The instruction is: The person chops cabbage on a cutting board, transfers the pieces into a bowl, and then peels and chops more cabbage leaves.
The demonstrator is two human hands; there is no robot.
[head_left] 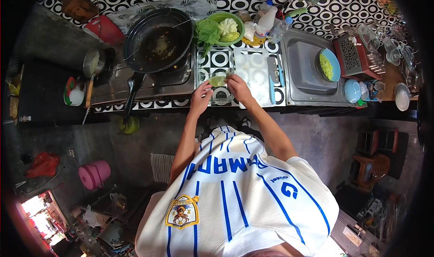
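Note:
Between my two hands is a pale green leaf-like piece, above a clear container on the patterned counter. My left hand pinches the piece at its left side. At its right side, the fingers of my right hand close on it. A translucent cutting board lies just right of my hands. Beside the board rests a knife with a light blue handle. Behind my hands, a green bowl holds pale and leafy vegetables.
A large black wok sits on the stove at the left, its handle pointing toward me. A small pan is farther left. At the right, a blue bowl of chopped greens stands in the sink. Bottles stand at the back.

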